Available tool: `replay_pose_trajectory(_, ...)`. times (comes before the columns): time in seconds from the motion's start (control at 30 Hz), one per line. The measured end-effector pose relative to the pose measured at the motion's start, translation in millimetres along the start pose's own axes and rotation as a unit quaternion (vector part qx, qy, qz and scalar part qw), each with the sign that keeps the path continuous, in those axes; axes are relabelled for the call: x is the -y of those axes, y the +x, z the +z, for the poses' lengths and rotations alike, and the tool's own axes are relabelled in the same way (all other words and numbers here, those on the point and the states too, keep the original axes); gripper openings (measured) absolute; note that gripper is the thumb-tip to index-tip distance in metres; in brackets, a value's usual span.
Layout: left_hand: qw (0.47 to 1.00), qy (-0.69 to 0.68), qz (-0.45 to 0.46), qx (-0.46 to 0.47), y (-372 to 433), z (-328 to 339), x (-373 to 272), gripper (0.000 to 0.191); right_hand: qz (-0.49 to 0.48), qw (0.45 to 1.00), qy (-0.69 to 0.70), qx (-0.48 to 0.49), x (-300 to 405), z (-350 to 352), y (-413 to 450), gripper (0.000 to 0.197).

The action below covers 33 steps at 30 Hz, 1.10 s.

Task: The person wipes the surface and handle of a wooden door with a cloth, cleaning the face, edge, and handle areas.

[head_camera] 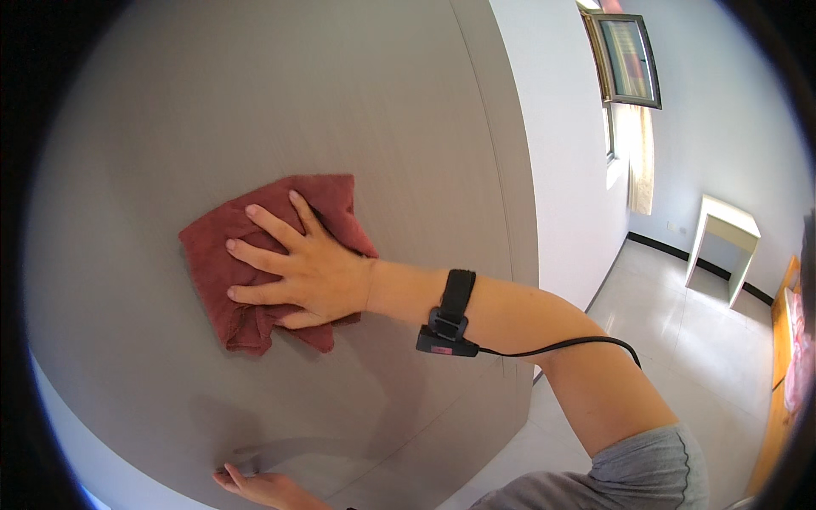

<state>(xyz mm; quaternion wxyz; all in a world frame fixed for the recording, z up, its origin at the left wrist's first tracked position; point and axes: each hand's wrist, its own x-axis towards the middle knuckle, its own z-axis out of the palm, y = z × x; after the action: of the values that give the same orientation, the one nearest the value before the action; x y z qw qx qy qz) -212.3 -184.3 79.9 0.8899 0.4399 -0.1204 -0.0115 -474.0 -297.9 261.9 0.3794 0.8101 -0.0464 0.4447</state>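
My right hand (pixel 312 274) is spread flat on a dark red cloth (pixel 210 261) and presses it against a large grey-brown panel (pixel 408 153) with a fine grain. The cloth is rumpled, with folds bunched below the thumb and a corner sticking out above the fingers. Low in the view, my left hand (pixel 261 488) is close to the same panel, its thumb raised apart from the fingers. A small dark shape lies just beside those fingertips; whether it is a handle or a shadow is unclear, and so is whether the hand grips anything.
A black strap with a small device (pixel 448 341) and cable sits on my right forearm. Beyond the panel's right edge are a white wall (pixel 542 95), an open window sash (pixel 628 60), a curtain (pixel 641 159), a small white table (pixel 730 220), a tiled floor (pixel 663 319) and a wooden bed frame (pixel 779 357).
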Motion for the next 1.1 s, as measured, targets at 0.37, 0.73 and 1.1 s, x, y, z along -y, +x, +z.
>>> replay_pose_trajectory(0.37, 0.999, -0.030, -0.022, 0.036, -39, 3, 31, 0.053, 0.139, 0.960, -0.158, -0.185, -155, -60, -2, 0.058)
replay_pose_trajectory(0.73, 0.999, -0.003, 0.024, 0.031, -172, 71, 29, 0.057, 0.337, 0.894, -0.203, -0.215, -265, -160, -82, 0.057)
replay_pose_trajectory(1.1, 0.997, 0.023, -0.064, 0.021, -199, 72, 33, 0.059, 0.315, 0.897, -0.193, -0.244, -244, -137, -138, 0.059)
